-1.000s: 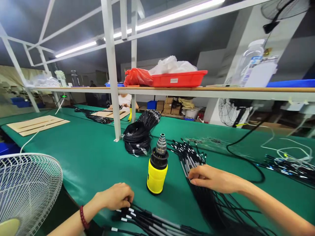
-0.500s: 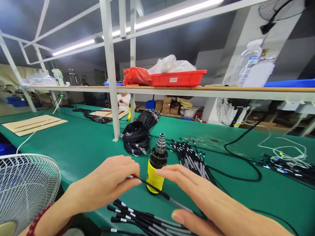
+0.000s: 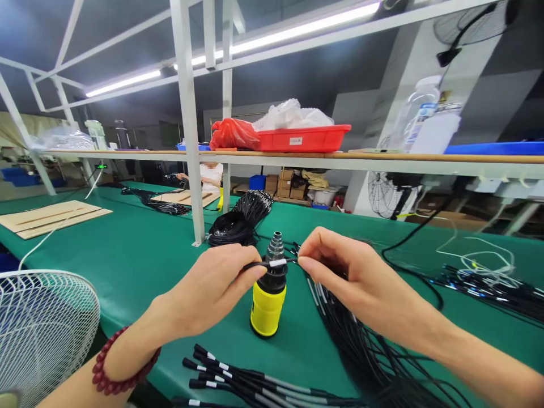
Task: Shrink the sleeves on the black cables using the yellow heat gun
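Note:
A thin black cable with a white label (image 3: 278,263) is stretched between my hands, in front of the metal nozzle of a yellow and black tool (image 3: 267,306) standing upright. My left hand (image 3: 212,286) pinches the cable left of the label, between thumb and fingers. On the right, my right hand (image 3: 348,269) pinches it with thumb and fingertips. Below the hands lies a row of black cables with white labels and grey sleeves (image 3: 246,378). Another bundle of black cables (image 3: 352,334) runs beneath my right forearm.
Coiled black cables (image 3: 233,228) lie behind the tool, beside a white post (image 3: 189,124). A white fan (image 3: 46,328) stands at the left edge. The shelf holds a red tray (image 3: 304,139). Across the table sits a person (image 3: 211,177).
Both hands have risen to nozzle height. My right hand has gone from spread fingers to a pinch on a cable. A white label now shows between the hands, and more cables show at right.

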`<state>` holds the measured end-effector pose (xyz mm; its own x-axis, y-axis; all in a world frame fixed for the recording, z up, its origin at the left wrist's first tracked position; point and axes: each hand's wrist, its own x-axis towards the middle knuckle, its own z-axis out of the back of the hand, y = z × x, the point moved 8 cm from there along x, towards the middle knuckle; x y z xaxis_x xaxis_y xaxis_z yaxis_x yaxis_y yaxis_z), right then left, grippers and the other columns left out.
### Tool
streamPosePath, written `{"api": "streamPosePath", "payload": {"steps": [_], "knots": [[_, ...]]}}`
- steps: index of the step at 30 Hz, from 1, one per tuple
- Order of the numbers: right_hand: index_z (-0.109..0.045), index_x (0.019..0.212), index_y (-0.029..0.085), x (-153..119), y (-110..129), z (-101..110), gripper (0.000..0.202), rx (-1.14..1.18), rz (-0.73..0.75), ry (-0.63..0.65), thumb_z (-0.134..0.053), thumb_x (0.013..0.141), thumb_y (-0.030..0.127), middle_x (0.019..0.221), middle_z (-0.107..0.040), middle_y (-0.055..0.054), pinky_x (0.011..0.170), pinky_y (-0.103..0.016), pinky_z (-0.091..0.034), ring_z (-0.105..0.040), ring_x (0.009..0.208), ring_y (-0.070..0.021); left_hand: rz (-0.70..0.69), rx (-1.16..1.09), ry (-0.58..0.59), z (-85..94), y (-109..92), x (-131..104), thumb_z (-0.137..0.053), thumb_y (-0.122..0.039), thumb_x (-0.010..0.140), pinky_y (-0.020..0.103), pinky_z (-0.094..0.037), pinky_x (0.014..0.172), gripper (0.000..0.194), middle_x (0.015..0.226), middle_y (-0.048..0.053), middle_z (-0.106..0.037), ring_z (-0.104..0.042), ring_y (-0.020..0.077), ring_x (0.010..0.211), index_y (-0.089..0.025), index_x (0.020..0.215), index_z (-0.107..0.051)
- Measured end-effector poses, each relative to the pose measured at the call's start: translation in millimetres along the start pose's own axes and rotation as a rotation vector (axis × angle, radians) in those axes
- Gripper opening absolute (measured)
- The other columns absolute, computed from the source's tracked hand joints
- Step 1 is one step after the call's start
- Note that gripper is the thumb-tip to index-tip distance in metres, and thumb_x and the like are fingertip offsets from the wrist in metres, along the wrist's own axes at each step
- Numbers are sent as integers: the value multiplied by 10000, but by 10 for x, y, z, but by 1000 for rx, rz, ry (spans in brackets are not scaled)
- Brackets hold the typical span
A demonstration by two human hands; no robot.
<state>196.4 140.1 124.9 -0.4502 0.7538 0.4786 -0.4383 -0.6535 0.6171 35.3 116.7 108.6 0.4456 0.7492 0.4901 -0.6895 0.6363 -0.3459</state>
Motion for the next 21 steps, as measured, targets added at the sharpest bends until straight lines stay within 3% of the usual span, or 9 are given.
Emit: {"api": "streamPosePath", "payload": {"steps": [9, 15, 21], "knots": [[-538, 706, 199, 340, -170, 113, 240, -76, -17, -16, -557, 865, 378, 584, -476, 43, 496, -264, -281, -368, 544, -114, 120, -35, -93, -15, 228, 308, -476, -427, 983, 284, -224, 537, 450, 568, -56, -414, -334, 107, 556, -200, 611, -363], [-526, 650, 193, 483, -315, 128, 271, -129, -49, -41, -578, 841, 378, 578, -499, 37, 524, -264, -294, -397, 554, -112, 155, -252, -88, -137, 397, 483, -398, -435, 997, 257, -292, 549, 432, 592, -50, -448, -380, 106, 573, -200, 636, -434], [-526, 643, 196, 549, -487, 114, 307, -164, -73, -63, -584, 840, 425, 573, -517, 34, 530, -266, -308, -413, 554, -116, 199, -329, -134, -232, 570, 622, -395, -459, 989, 266, -328, 574, 451, 596, -34, -491, -436, 117, 577, -199, 628, -471]]}}
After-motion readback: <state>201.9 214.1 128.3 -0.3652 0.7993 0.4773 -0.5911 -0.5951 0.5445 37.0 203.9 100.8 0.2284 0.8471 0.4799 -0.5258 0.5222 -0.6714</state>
